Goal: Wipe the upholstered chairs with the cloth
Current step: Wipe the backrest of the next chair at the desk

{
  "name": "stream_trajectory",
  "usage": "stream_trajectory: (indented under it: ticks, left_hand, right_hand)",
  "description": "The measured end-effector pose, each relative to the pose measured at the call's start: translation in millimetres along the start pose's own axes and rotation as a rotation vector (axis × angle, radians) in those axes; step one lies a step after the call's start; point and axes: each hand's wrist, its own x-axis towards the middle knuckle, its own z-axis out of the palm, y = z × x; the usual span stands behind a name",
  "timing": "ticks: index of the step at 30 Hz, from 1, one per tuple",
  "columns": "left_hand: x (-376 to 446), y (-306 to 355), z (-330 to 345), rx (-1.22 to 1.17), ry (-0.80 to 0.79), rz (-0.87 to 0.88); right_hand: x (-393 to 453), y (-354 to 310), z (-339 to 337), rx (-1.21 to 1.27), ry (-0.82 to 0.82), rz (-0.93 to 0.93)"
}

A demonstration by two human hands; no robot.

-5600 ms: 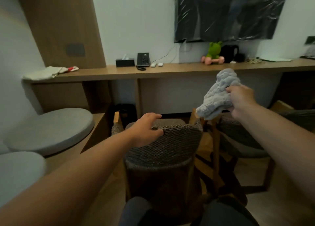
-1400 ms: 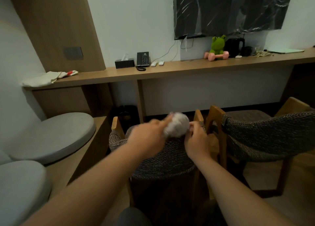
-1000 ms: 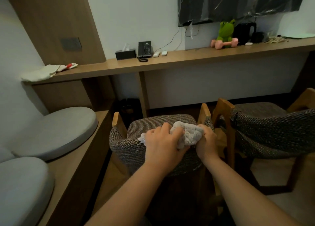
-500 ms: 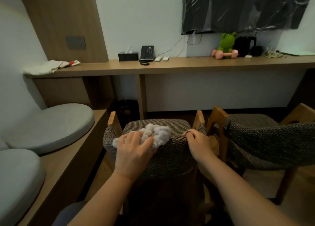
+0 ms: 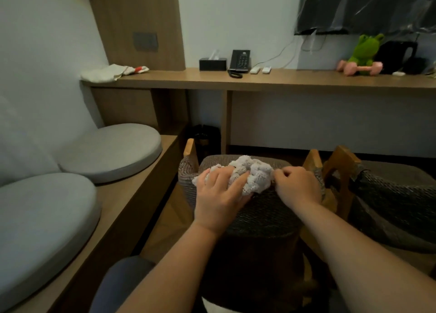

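Observation:
A brown woven upholstered chair (image 5: 259, 218) stands in front of me with its backrest toward me. A bunched pale grey cloth (image 5: 256, 174) lies on the top edge of that backrest. My left hand (image 5: 218, 195) grips the cloth, fingers over it and thumb below, and presses it onto the fabric. Just right of the cloth, my right hand (image 5: 297, 187) curls its fingers over the same top edge, its fingertips touching the cloth. A second matching chair (image 5: 389, 199) stands close on the right, its wooden arm against the first chair.
A wooden bench on the left carries two round grey cushions (image 5: 111, 149). Along the far wall a long desk (image 5: 295, 82) bears a phone (image 5: 240, 61), a tissue box, a folded towel (image 5: 103, 73) and a green frog toy (image 5: 364, 50). A dark bin (image 5: 205, 135) stands beneath.
My left hand has slid the cloth to the right along the backrest top, up against my right hand. Earlier the right hand held the cloth aloft and passed it over.

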Motion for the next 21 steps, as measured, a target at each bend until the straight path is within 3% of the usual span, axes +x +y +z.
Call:
stream_trajectory:
  ticks: [4, 10, 15, 16, 21]
  left_hand:
    - [-4.4, -0.6, 12.6, -0.047, 0.148, -0.088]
    - [-12.5, -40.3, 9.9, -0.154, 0.096, -0.006]
    - [-23.0, -56.4, 4.1, -0.395, 0.054, -0.575]
    - [-19.9, -51.1, 2.9, -0.378, 0.047, -0.567]
    - [-9.9, -52.1, 12.4, -0.337, 0.064, -0.187]
  right_hand:
    - [-3.5, 3.5, 5.4, 0.055, 0.065, -0.02]
    - [-5.7, 4.8, 4.9, 0.076, 0.067, -0.062]
    - [-6.7, 5.4, 6.8, 0.081, 0.112, -0.114]
    - [-7.2, 6.3, 7.8, 0.09, 0.122, -0.12]
    - [-4.1, 9.6, 18.0, 0.072, 0.188, -0.135]
